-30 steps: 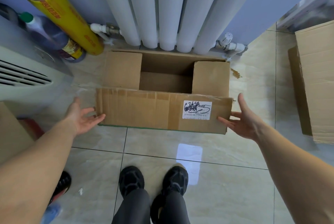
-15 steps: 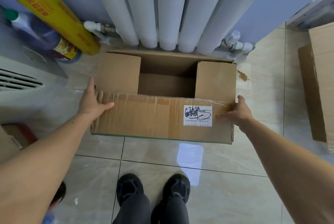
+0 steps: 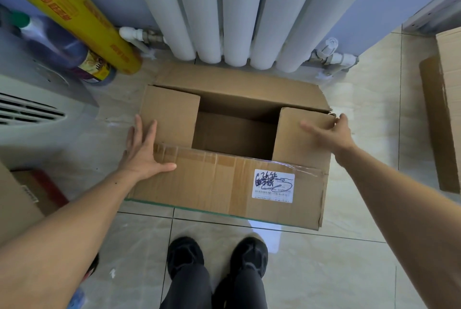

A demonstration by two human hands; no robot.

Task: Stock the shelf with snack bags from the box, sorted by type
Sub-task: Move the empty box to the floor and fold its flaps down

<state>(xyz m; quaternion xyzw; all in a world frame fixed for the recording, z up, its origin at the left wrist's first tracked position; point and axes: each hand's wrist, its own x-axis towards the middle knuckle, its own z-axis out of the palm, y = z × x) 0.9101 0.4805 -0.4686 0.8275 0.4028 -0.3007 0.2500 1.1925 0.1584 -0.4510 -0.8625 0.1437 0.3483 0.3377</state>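
Tiled floor (image 3: 311, 271): one box (image 3: 219, 184); left hand (image 3: 142, 154) flat on flap, right hand (image 3: 331, 131) grip clamped on corner

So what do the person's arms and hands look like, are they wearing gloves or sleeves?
No gloves and no sleeves show: both forearms are bare right to the edge of the picture. The left hand and right hand carry no rings, watch or bands that I can see. The left forearm has a few small dark dots.
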